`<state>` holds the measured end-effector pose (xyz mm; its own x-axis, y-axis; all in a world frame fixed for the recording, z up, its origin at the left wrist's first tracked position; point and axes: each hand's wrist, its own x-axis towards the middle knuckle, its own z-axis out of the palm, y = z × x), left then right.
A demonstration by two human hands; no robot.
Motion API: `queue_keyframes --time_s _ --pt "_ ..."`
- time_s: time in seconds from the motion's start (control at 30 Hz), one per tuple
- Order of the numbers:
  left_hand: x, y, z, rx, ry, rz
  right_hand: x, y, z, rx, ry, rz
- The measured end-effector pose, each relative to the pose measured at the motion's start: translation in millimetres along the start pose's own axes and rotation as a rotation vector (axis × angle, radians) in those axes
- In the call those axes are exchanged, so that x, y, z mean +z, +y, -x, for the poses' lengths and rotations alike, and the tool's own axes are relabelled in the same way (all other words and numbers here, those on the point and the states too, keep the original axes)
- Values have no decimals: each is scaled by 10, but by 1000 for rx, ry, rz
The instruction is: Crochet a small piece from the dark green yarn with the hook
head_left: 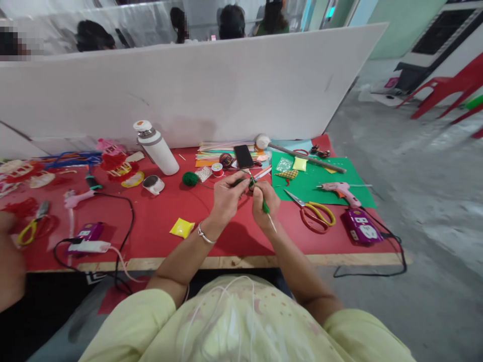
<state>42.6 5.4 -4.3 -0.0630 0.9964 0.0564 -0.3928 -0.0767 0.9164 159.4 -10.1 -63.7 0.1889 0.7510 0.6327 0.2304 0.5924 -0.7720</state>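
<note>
Near the middle of the red table, my left hand (227,197) pinches a small dark green yarn piece (252,183), partly hidden by the fingers. Close beside it, my right hand (265,203) is closed round a thin hook with a green grip (265,206), its pale end sticking out below the palm and its tip at the yarn piece. A dark strand runs left from my left hand toward a green yarn ball (190,178). A black phone (243,156) lies just beyond the hands.
Scissors (315,213), a pink glue gun (341,191) and a purple power box (361,227) are on the right. A white bottle (158,151), a cup (153,185) and a yellow packet (182,228) are left. Another person's arm (11,266) is at far left.
</note>
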Motion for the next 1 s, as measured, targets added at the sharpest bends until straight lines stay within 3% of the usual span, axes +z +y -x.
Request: queue_keyframes --time_s 0.1,0.2,0.33,0.53,0.67,0.77,0.87,1.0 --pt "-73 67 -54 -243 -107 175 -44 101 -47 -159 -21 48" --pt "-203 132 -132 -406 -283 221 -140 127 -132 -173 -159 -8" --pt "-341 144 -195 -360 -363 210 -227 58 -196 -55 -303 -149" --pt "-355 120 -188 -265 -355 175 -125 -21 -115 66 -264 -310" --pt "-297 139 -151 -278 -256 171 -38 -55 -111 -117 -102 -112" --pt "-273 151 -138 -378 -275 202 -16 -31 -144 -226 6 52" --pt "-303 176 -161 -455 -330 228 -62 33 -181 -266 -32 101" --pt "-386 252 -222 -460 -368 153 -236 110 -265 -355 -209 109"
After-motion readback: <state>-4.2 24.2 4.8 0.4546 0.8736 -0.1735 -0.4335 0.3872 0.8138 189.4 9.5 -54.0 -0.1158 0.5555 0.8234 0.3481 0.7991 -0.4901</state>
